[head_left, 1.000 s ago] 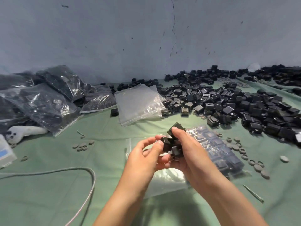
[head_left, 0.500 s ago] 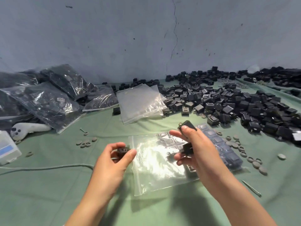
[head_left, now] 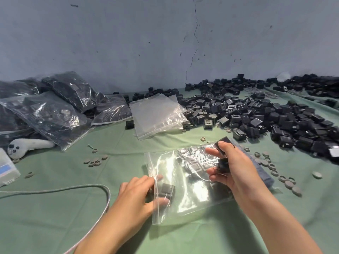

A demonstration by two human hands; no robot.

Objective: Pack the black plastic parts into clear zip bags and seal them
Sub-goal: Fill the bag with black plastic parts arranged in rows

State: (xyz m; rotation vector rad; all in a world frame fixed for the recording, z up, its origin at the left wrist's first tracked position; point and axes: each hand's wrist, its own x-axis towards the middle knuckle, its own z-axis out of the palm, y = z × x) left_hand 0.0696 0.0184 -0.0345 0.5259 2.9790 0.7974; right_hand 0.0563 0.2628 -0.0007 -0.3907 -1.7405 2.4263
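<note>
A black part (head_left: 166,189) is gripped between the thumb and curled fingers of the left hand (head_left: 137,197). It is seen through the plastic at the open left end of the clear zip bag (head_left: 185,197), which is laid flat toward the near edge of the surface (head_left: 55,226). Whether the part is between the bag's layers cannot be told. The right hand (head_left: 238,175) is closed on two more parts above the bag's right end. An upper part (head_left: 224,143) is pinched at thumb and forefinger, and a lower part (head_left: 223,165) is clasped by the other fingers. A filled bag (head_left: 266,177) is partly covered by the clear bag and the right hand.

A heap of loose parts (head_left: 256,116) is spread over the far right of the surface. A stack of empty bags (head_left: 157,114) is laid just left of it, and packed bags (head_left: 55,110) are piled at the far left corner. Grey rings (head_left: 289,184) are scattered just right of the filled bag. A braided cable (head_left: 77,188) is run in from the left edge, near a white controller (head_left: 31,144) and a clear box (head_left: 8,169).

Half a second earlier the black part was held left of the bag, clear of it; now it is brought to the mouth. The right hand's grip on its two parts is unchanged.
</note>
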